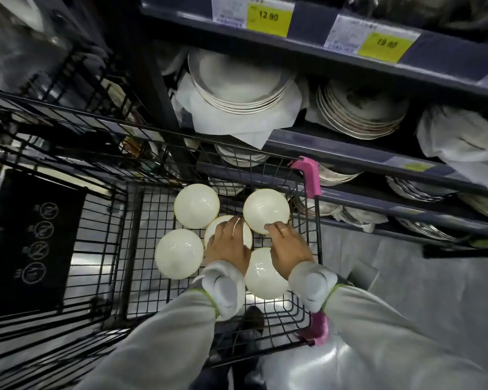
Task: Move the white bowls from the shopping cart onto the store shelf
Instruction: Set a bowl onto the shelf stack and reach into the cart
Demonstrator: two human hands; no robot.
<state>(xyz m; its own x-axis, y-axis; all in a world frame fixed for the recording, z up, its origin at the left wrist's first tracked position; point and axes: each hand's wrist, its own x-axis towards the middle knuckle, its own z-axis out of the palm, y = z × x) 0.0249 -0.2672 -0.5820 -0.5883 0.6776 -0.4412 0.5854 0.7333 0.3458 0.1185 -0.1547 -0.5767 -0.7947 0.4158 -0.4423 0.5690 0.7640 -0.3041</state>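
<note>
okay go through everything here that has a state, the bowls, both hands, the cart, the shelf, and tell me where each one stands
White bowls: five, all in cart.
Left hand: fingers resting on middle bowl.
Right hand: fingertips touching far right bowl.
Shopping cart: beside shelf.
Store shelf: holds plate stacks.

Five white bowls (pixel 196 205) on the black wire cart floor (pixel 276 308), seemingly upside down.

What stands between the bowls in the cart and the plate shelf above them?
The cart's wire wall and its rim rise between the white bowls and the shelf, so they must be lifted over it. Both hands already touch bowls.
</note>
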